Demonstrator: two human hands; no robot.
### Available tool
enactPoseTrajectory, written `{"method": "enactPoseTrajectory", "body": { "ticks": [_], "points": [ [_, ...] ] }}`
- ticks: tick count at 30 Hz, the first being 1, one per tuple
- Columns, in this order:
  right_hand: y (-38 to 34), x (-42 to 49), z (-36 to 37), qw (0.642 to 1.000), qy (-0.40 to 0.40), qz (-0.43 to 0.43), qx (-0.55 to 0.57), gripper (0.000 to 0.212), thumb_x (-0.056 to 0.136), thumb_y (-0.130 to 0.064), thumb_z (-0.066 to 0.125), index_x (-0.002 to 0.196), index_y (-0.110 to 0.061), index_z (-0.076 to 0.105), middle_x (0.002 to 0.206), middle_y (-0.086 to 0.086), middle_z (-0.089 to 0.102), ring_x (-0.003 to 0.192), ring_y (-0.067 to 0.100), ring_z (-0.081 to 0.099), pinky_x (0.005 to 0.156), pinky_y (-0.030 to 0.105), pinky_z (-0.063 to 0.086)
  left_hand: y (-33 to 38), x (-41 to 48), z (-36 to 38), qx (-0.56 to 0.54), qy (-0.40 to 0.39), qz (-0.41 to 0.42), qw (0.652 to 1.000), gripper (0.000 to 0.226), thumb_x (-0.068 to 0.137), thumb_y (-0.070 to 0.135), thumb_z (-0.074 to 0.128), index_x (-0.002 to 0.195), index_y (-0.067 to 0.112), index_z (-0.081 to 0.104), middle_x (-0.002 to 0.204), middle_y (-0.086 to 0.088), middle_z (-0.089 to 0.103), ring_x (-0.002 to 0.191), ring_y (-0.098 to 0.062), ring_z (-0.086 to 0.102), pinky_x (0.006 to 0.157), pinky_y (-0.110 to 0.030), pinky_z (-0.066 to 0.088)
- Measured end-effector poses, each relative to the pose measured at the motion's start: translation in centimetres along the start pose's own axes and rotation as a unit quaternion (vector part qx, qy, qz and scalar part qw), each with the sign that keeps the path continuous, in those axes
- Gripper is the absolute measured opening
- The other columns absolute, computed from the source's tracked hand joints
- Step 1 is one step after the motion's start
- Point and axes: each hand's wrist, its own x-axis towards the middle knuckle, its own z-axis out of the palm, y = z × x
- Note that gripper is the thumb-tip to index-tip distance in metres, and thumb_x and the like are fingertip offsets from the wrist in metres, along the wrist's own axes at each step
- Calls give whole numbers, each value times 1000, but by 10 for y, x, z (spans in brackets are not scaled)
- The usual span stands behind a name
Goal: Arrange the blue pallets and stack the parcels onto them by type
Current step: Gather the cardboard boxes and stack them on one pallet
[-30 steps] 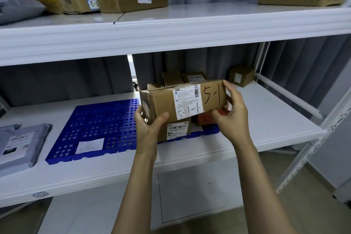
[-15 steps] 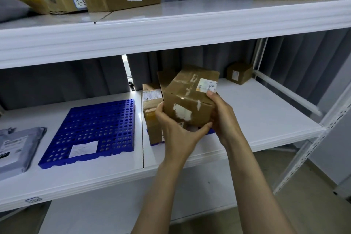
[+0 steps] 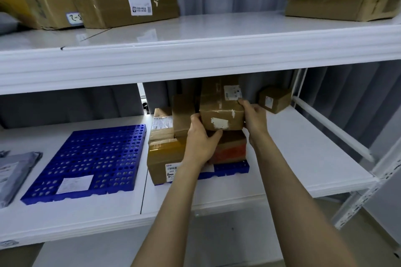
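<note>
Both hands grip a brown cardboard box (image 3: pixel 219 105) with torn white label patches. My left hand (image 3: pixel 200 136) holds its lower left corner and my right hand (image 3: pixel 253 115) its right side. The box rests on a box with red print (image 3: pixel 233 147), part of a stack of several cartons on a blue pallet (image 3: pixel 230 168). A larger taped carton (image 3: pixel 165 159) stands at the front left of that stack. A second blue pallet (image 3: pixel 91 160) lies to the left with only a white paper label (image 3: pixel 74 183) on it.
A grey poly mailer (image 3: pixel 13 173) lies at the shelf's left end. One small brown box (image 3: pixel 274 99) sits at the back right. The upper shelf (image 3: pixel 195 50) carries several cartons just above the stack. A white rail (image 3: pixel 332 130) closes the right side.
The box in my hands has been turned and carried back and up onto the stack on the right pallet. My view has moved closer to the shelf.
</note>
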Motion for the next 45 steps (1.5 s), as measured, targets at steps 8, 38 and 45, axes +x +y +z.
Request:
{"method": "enactPoseTrajectory", "body": {
  "ticks": [8,38,45],
  "points": [
    [11,33,12,998,-45,0,-37,44,93,-45,51,117,-10,62,113,8,65,101,21,61,93,34,49,-2,35,-3,225,36,-20,974,32,95,22,53,121,7,42,120,-13,57,122,-32,45,106,-48,33],
    [22,11,-16,986,-21,-138,-93,34,100,-39,43,83,-21,65,83,-5,65,81,8,58,72,25,45,-6,20,14,239,143,13,961,45,93,19,55,137,14,44,133,-7,55,131,-29,39,110,-48,30],
    [6,-31,-62,942,146,-286,-95,28,96,-29,50,104,-14,72,99,-4,71,89,8,61,76,16,46,42,-22,48,203,111,186,955,29,90,21,57,118,13,59,120,-7,62,119,-25,50,100,-45,45]
  ]
}}
